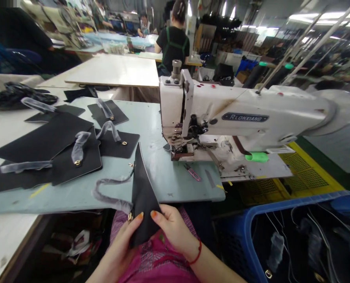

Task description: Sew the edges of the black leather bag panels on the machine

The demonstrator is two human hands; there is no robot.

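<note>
Between both hands, over my lap, is a black leather-like bag panel (144, 188) with a pale edge, tilted up on the table's front edge. A plastic-wrapped strap (110, 196) with gold hardware hangs off its left side. My left hand (128, 232) grips the panel's lower left, its thumb on the face near a gold buckle (129, 216). On the lower right edge my right hand (173, 224) is closed, thumb also on the face; the fingers behind are partly hidden. Ahead to the right stands a white sewing machine (222, 114), apart from the panel.
Several similar black panels (77, 161) with wrapped straps lie on the left of the pale blue table (163, 188). Pink thread snips (192, 173) rest below the machine. A blue basket (248, 228) at lower right holds more black pieces. A person (175, 43) stands farther back.
</note>
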